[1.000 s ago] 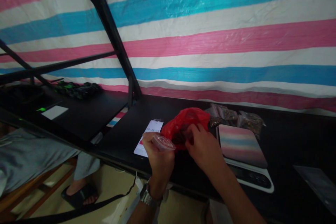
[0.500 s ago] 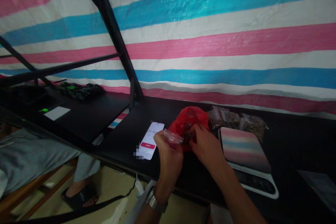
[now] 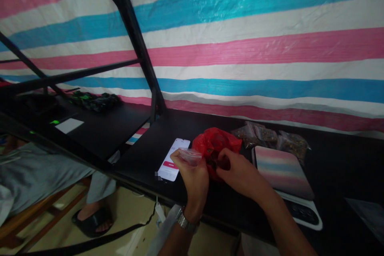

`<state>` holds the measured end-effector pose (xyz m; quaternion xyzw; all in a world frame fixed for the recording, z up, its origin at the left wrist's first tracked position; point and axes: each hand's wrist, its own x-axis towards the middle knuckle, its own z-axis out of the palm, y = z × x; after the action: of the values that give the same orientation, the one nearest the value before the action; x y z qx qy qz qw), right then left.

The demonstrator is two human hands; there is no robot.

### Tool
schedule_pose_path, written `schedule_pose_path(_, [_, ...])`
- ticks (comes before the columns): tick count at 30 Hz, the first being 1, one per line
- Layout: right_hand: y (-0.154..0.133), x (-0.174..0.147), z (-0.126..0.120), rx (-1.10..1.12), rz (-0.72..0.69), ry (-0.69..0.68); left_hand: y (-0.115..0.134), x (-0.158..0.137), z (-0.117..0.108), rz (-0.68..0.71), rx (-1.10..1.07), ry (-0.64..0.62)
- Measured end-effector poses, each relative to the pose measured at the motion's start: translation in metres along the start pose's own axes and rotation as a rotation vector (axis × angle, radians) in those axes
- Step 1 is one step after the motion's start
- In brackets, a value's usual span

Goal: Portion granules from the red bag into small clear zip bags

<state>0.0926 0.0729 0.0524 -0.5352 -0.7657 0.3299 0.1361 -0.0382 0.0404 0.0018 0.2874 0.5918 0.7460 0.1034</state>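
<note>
My left hand (image 3: 193, 172), wearing a metal-band watch at the wrist, is closed on a small clear zip bag (image 3: 190, 156) with its mouth upward. Just right of it, an open red plastic bag (image 3: 220, 140) stands crumpled on the black table, with dark contents partly visible inside. My right hand (image 3: 235, 170) is at the near right of the red bag's mouth. Its fingers are curled in a pinch, and what they hold, if anything, I cannot make out. A lit phone (image 3: 171, 166) lies beside my left hand, partly covered by it.
A kitchen scale (image 3: 283, 172) with a shiny top sits right of my right hand. Behind it lie filled clear bags (image 3: 292, 144) of brownish dried material. A flat clear bag (image 3: 367, 212) rests at the far right. A black metal frame (image 3: 141, 56) and a seated person (image 3: 45, 172) are at left.
My right hand has drawn back slightly from inside the red bag toward its near edge. The left hand with the zip bag has tilted a little left. The view has shifted slightly.
</note>
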Motion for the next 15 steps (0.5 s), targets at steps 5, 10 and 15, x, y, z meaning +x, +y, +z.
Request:
schedule_pose_path(5, [0.008, -0.002, -0.006, 0.129, 0.02, -0.057, 0.003, -0.004, 0.0, 0.135, 0.042, 0.015])
schedule_pose_path(10, [-0.002, -0.009, -0.004, -0.012, 0.053, -0.034, -0.001, -0.004, -0.004, 0.115, -0.014, 0.005])
schedule_pose_path(15, [-0.013, -0.013, 0.002, -0.135, 0.023, -0.015, -0.008, -0.002, -0.003, 0.042, -0.126, 0.059])
